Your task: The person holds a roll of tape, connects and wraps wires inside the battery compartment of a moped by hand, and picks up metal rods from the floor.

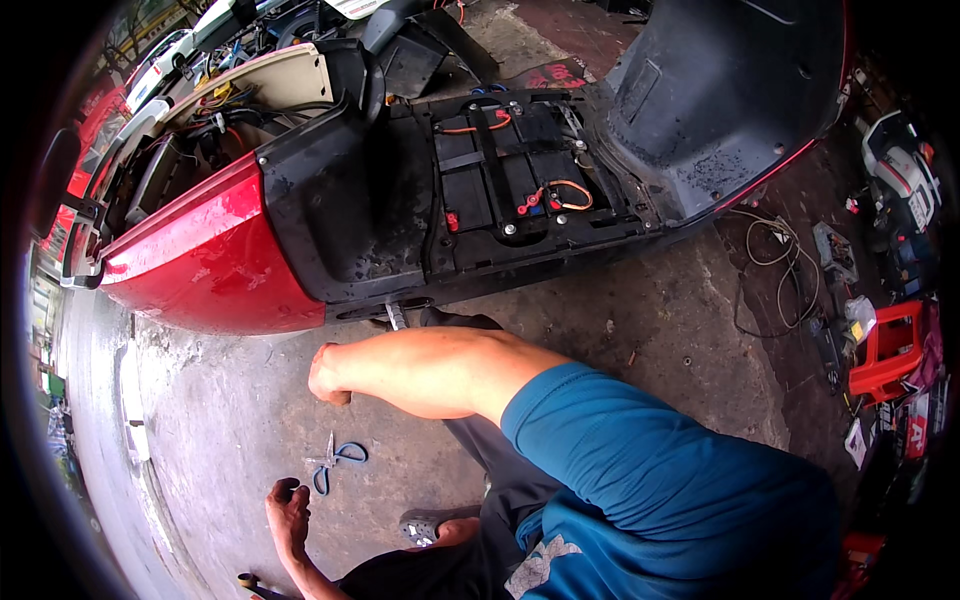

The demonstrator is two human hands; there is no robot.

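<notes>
A red and black scooter (205, 250) stands across the upper part of the view, its floorboard uncovered over black batteries (490, 165). Just below its lower edge is my right hand (330, 374), reached out leftward at the end of a bare forearm. Its fingers are mostly hidden behind the hand, so what it grips, if anything, does not show. Lower left, my left hand (288, 508) is raised, with dark-smudged fingers loosely bent and a little apart, and nothing visible in them. Between the hands and the shoe, scissors (338, 460) with blue handles lie spread on the concrete.
Orange and red wires (570, 190) link the battery terminals. Bundled wiring (225, 125) shows in the scooter's uncovered rear. A metal stand (396, 316) sticks out below the body. On the right are a red plastic stool (886, 350), a coiled cable (785, 260) and assorted parts.
</notes>
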